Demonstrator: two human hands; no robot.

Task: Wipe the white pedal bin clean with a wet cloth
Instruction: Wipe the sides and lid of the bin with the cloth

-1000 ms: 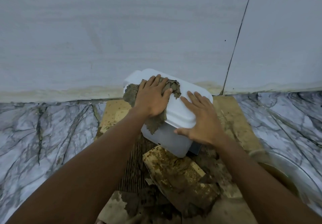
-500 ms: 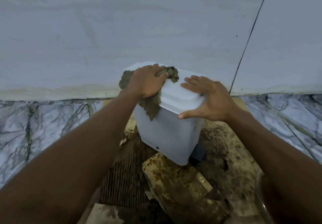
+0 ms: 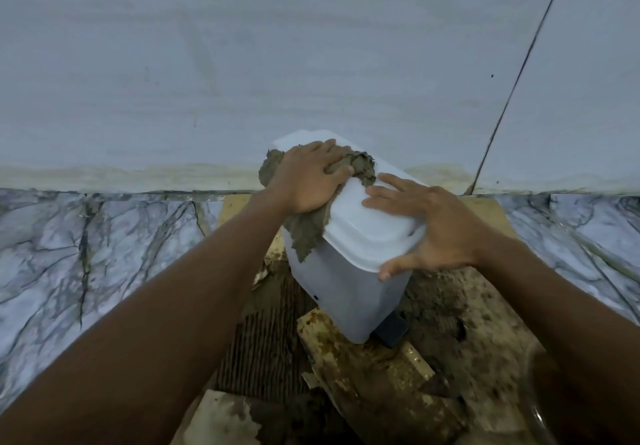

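Seen from above, a white pedal bin (image 3: 349, 299) stood on the floor close to the foot of a pale grey wall (image 3: 242, 63); whether it touched the wall could not be told. The bin rested on stained, mud-coloured sheets of cardboard (image 3: 485, 333), with veined marble floor (image 3: 104, 254) spreading out on either side. Its white lid (image 3: 377, 236) was down, and a dark pedal (image 3: 392, 329) poked out at the bottom of the near corner. A dirty grey-brown cloth (image 3: 308, 233) lay over the lid's left and far part, one ragged corner hanging down the bin's left side. The person's left hand (image 3: 308, 181) lay flat on top of this cloth, palm down, fingers together and nearly straight, pressing it against the lid rather than bunching it up. The right hand (image 3: 440, 233) rested on the right side of the lid with its fingers spread and straight, fingertips pointing toward the cloth and just short of it, while the thumb lay along the lid's near edge; it held nothing. Both bare forearms reached in from the bottom corners. The lower right corner was blurred.
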